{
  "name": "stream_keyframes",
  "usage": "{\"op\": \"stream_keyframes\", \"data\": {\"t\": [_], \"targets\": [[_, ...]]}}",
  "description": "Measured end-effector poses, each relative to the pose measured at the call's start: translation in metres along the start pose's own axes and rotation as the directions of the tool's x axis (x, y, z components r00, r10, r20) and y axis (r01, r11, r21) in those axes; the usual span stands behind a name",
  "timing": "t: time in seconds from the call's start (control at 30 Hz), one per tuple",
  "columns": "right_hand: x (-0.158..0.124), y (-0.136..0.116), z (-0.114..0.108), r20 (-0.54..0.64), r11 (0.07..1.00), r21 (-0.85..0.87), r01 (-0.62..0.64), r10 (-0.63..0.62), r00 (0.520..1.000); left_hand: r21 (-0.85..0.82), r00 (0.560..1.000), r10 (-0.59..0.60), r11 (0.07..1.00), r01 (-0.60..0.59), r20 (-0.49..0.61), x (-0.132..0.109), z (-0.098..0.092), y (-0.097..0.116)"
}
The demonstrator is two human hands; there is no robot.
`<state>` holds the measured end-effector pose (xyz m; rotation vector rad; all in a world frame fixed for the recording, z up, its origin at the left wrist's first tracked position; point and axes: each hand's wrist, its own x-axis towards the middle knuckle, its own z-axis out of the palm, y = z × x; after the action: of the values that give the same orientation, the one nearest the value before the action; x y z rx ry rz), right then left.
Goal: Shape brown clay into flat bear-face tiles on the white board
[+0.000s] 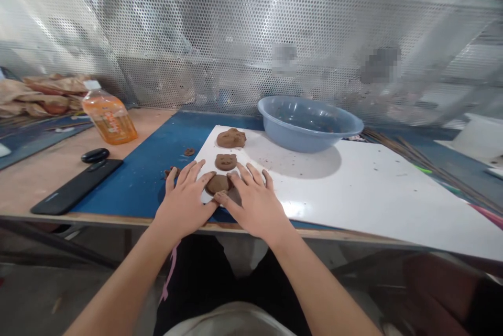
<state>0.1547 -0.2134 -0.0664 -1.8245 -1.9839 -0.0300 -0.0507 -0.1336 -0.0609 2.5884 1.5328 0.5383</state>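
A flat, rounded piece of brown clay (218,185) lies on the white board (353,189) near the table's front edge. My left hand (184,197) rests at its left side and my right hand (253,197) at its right, fingers spread and fingertips touching its rim. Just beyond it sits a small clay animal face (226,162) with two ears and marked features. Farther back is a thicker lump of clay (231,138). Clay scraps (173,171) lie beside my left fingers, partly hidden by them.
A blue basin (310,123) stands behind the board. Over on the left are an orange bottle (110,116), a black oval case (95,155) and a long black object (76,187). Thin sticks (424,160) lie to the right. A perforated metal screen (220,37) closes off the back.
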Motion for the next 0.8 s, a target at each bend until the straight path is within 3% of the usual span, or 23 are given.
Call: {"op": "stream_keyframes", "data": {"t": [0.27,0.47,0.63,0.8], "targets": [[0.002,0.003,0.004,0.013,1.0,0.001,0.003,-0.003,1.0,-0.041,1.0,0.016,0.999,-0.016,-0.002,0.001,0.003,-0.004],[-0.002,-0.001,-0.004,-0.057,0.999,0.022,-0.047,0.048,0.997,-0.083,0.994,0.026,0.996,-0.035,-0.105,-0.007,0.003,-0.006],[-0.003,0.002,-0.002,-0.122,0.988,0.041,-0.15,0.154,0.981,-0.141,0.972,-0.092,0.988,0.062,-0.218,-0.008,-0.002,-0.008],[-0.001,0.007,0.007,-0.14,0.986,0.051,-0.159,0.165,0.976,-0.125,0.971,-0.072,0.991,0.044,-0.228,-0.009,-0.001,-0.004]]}}
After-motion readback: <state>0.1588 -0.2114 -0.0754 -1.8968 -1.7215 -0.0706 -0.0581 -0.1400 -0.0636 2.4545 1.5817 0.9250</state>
